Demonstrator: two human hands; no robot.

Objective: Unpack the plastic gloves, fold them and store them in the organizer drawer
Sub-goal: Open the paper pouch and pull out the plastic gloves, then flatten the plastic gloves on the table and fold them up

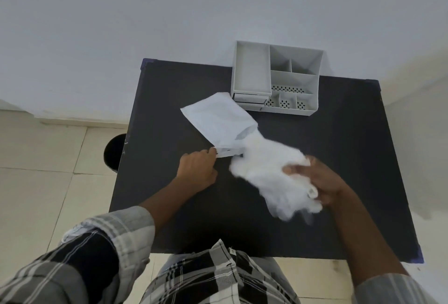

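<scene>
White, filmy plastic gloves [271,172] are seen bunched in a blurred mass over the middle of the dark desk [351,148], held up by the right hand [324,182]. The fingers [294,170] of that hand are curled into the crumpled plastic and clamped on it at its right side; a small tag or label is glimpsed near the lower edge of the grip, though it is too blurred to be read. The far end of the gloves reaches up to the open mouth of a white packet [220,119], which is laid flat and slantwise on the desk, its closed end pointed away to the far left. Whether any part of the gloves remains inside the packet cannot be told.

The near corner of the packet is pinched by the left hand [197,170], the fingers being closed together on its edge and the hand rested low against the desk.

A grey organizer [276,78] is set at the far edge of the desk, just beyond the packet, its open compartments shown from above and its two small drawers [249,101] seen at the lower left front, both pushed in. Checked sleeves and a tiled floor [36,163] are visible at the lower and left margins.
</scene>
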